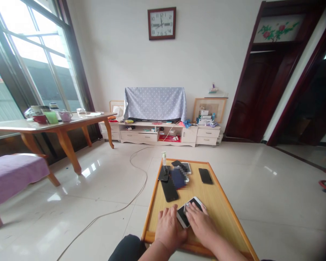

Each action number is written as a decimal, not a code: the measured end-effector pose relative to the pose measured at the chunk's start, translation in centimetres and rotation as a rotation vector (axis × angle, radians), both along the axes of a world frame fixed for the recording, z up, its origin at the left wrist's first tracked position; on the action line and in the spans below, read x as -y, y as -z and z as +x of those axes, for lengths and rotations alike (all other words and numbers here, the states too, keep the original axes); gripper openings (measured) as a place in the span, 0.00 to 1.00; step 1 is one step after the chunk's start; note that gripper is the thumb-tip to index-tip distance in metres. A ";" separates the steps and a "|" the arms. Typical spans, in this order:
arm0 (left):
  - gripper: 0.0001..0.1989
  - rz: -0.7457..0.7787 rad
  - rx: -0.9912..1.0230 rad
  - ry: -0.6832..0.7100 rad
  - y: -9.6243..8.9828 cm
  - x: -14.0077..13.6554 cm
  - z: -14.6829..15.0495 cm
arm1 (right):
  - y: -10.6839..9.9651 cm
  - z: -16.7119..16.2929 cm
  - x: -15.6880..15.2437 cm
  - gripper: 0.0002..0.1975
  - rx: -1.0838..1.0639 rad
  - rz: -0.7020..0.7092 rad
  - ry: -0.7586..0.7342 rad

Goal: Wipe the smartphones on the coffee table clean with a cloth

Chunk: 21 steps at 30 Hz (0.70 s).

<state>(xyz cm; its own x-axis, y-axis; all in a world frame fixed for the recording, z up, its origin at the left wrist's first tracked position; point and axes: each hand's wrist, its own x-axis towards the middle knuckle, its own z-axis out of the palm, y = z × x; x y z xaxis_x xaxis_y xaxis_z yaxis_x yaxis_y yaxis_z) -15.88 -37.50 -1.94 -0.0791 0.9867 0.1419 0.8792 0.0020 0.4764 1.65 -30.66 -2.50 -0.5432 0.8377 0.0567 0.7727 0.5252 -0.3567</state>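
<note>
With left hand (167,225) and right hand (199,219), touches one white phone (182,214), cannot tell grips; faces four black phones (170,191), one bottle (164,158).

White phone (182,216) on a wooden table (216,204)
Right hand (200,220) lying on it, left hand (168,227) at its edge.

Left hand (166,226) and right hand (200,220) palm down, fingers (174,211) bent
</note>
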 end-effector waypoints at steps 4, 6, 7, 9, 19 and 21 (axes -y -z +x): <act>0.38 -0.007 -0.010 -0.009 -0.6 0.2 0.1 | 0.5 1.8 -1.7 0.30 0.042 0.050 0.217; 0.37 -0.018 -0.006 -0.013 -0.8 0.3 0.0 | 1.2 1.2 -0.4 0.30 0.022 0.061 0.169; 0.36 -0.026 -0.004 -0.015 -0.9 0.4 0.0 | 1.5 0.8 0.6 0.29 0.002 0.060 0.104; 0.35 -0.041 0.002 -0.014 -1.2 0.5 0.0 | 2.1 0.2 2.6 0.27 -0.040 0.050 -0.062; 0.29 -0.042 -0.006 0.020 -2.6 1.3 0.2 | 3.1 3.7 -0.1 0.28 0.032 0.168 0.200; 0.28 -0.031 -0.014 0.026 -2.7 1.3 0.3 | 3.6 2.8 1.0 0.27 0.004 0.183 0.127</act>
